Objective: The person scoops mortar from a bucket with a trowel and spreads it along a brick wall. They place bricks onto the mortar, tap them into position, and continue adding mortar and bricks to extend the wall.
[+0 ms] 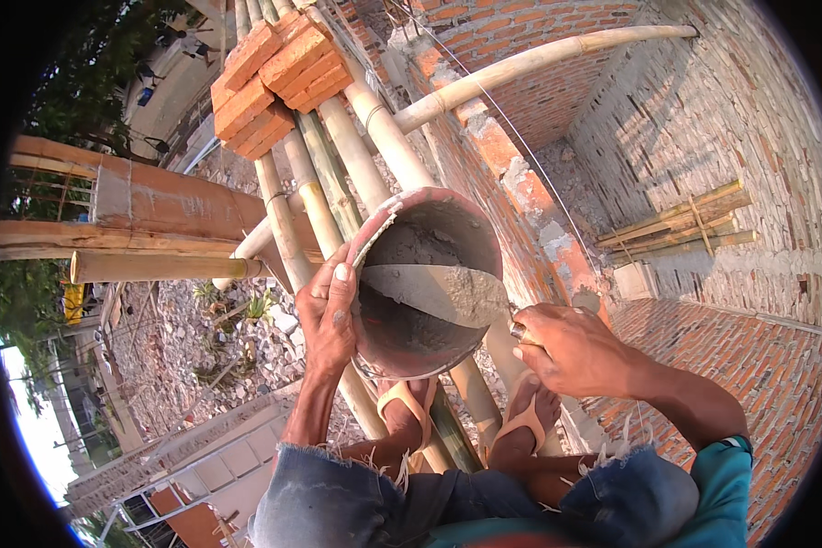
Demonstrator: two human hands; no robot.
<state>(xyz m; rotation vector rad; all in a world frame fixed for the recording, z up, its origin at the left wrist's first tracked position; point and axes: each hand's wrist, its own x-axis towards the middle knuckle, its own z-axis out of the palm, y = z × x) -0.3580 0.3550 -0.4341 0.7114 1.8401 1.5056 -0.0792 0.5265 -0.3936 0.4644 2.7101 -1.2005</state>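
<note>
My left hand [327, 315] is closed on the rim of a round bucket [363, 352], thumb over the edge. Wet grey mortar [420, 239] coats the inside and lies against the far wall of the bucket. In my right hand [571, 349] I grip the handle of a trowel [411, 281]. Its pointed blade lies across the bucket's mouth, tip toward the left rim, with a lump of mortar on the end nearest the handle. My fingers hide most of the handle.
My sandalled feet stand on bamboo poles [316, 196] high above rubble [219, 338]. Bricks [288, 78] are stacked on the poles ahead. Along the right runs an unfinished brick wall [521, 187] with a taut string [530, 151]. A bamboo pole [539, 68] crosses over it.
</note>
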